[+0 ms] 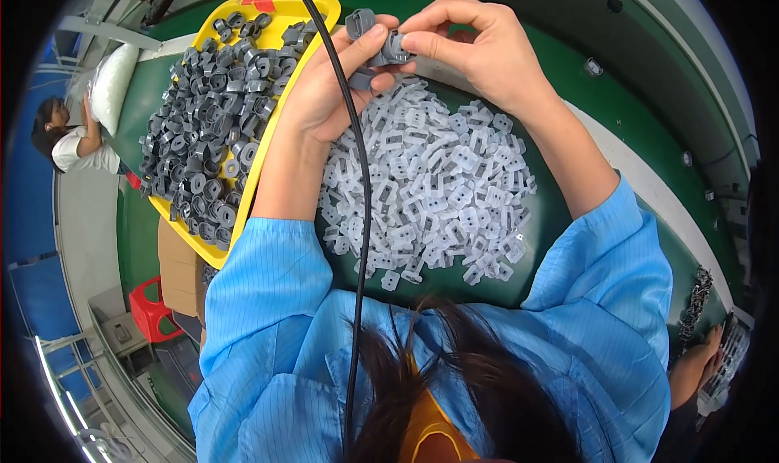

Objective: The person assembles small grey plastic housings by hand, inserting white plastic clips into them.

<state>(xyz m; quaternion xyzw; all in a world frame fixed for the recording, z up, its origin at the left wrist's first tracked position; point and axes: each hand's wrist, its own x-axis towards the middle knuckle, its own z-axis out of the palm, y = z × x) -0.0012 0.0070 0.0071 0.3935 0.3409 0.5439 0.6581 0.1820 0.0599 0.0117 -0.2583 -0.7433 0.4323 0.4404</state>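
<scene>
My left hand (324, 94) is closed around several grey plastic parts above the far edge of the pile. One grey part (360, 23) with a ring-like opening sticks up beyond the thumb, and another (362, 79) sits lower by the fingers. With thumb and fingertips, my right hand (491, 53) grips the right end of a grey plastic part (394, 51) that the left fingers also hold. Any smaller piece between the right fingertips is hidden. Under both hands lies a heap of translucent white plastic pieces (438, 183), many with small slots or holes.
A yellow tray (214, 255) full of loose grey parts stands at the left. A black cable (364, 195) hangs across the view, over my left hand. Another person (77, 142) handles a white bag at far left; another person's hand (699, 361) shows at lower right. A red stool (152, 310) stands lower left.
</scene>
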